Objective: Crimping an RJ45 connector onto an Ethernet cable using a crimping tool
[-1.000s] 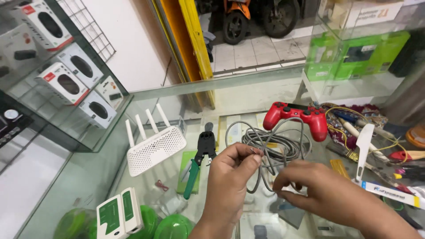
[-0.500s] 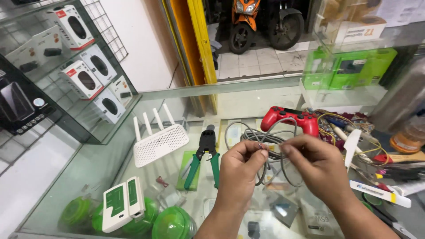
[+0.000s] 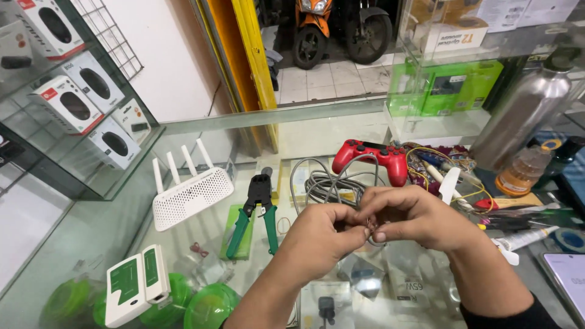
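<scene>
Grey cable [image 3: 332, 183], thin and soft, lies in a loose coil on the glass tabletop [image 3: 91, 237], and one end of it rises to the two hands at the middle of the view. The left hand [image 3: 320, 234] and the right hand [image 3: 414, 216] are pressed close together, fingertips meeting, pinching that cable end between them; what exactly sits at the tip is too small to make out.

The cable looks light and limp: it should bend easily, hold no shape of its own, and drag its coil along if pulled. Its smooth jacket may slip through dry fingers, so the firm place to grip is close behind the end, thumb against forefinger, as both hands do now. The tip itself is likely delicate and better not crushed.

Just left of the hands lies a crimping tool [image 3: 256, 210] with green handles, resting partly on a flat green packet. Farther left sit a white router [image 3: 189, 195] with four upright aerials and a white and green cable tester [image 3: 137, 286]. Behind the coil lies a red game controller [image 3: 372, 158]. A steel bottle [image 3: 524, 116] leans at the right, above a clutter of small tools.
</scene>
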